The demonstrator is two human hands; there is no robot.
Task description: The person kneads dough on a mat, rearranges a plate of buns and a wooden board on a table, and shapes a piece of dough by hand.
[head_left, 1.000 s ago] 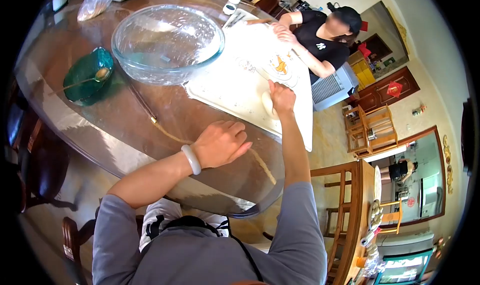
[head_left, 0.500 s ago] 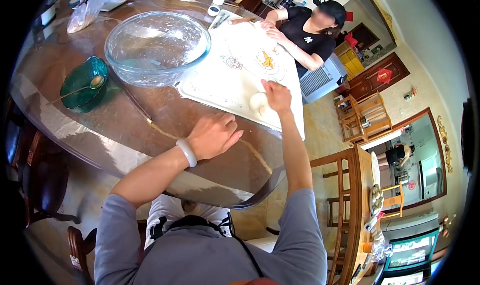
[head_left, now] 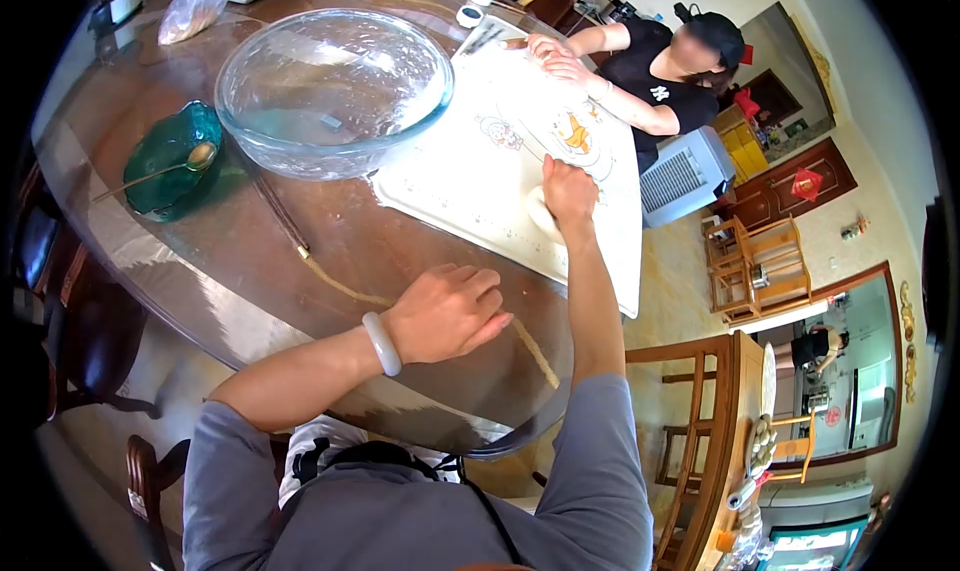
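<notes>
The right hand (head_left: pixel 569 193), curled nearly closed, is against the pale dough (head_left: pixel 543 216) on the white kneading board (head_left: pixel 455 206); the left hand (head_left: pixel 447 316), loosely half-closed, is on the wearer's side of the board. Left of the board are the clear glass bowl (head_left: pixel 300 159) and, farther out, the green glass bowl (head_left: pixel 160 193)

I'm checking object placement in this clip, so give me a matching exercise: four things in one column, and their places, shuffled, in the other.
Things
1. Large clear glass bowl
2. Gold-coloured metallic spoon
3. Pale, smooth bangle
4. Rounded white dough-like piece

Places
A. Around the wrist of the left hand
B. On the white patterned board, at the right hand
C. Beside the green glass dish, on the brown table
D. In the green dish, its handle reaching past the rim

Right pairs: 1-C, 2-D, 3-A, 4-B
</notes>
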